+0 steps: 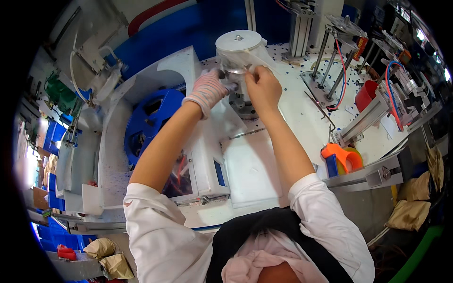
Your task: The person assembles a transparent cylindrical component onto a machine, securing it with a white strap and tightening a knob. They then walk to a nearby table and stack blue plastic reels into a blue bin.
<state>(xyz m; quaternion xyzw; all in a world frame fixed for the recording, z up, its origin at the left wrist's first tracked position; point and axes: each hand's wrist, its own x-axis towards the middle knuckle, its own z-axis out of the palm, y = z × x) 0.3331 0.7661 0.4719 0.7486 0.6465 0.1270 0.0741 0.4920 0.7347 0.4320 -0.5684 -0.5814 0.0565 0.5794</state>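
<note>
White round spool [238, 47], axis upright on its metal spindle base [243, 104]: gloved left hand [207, 89] pinches beneath its left side, bare right hand [262, 85] pinches clear film strip [252, 60] nearer, right.

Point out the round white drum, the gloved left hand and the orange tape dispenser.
round white drum [238, 41], head view, flat top.
left hand [207, 89], head view, back of striped glove.
orange tape dispenser [339, 154], head view, orange body.
</note>
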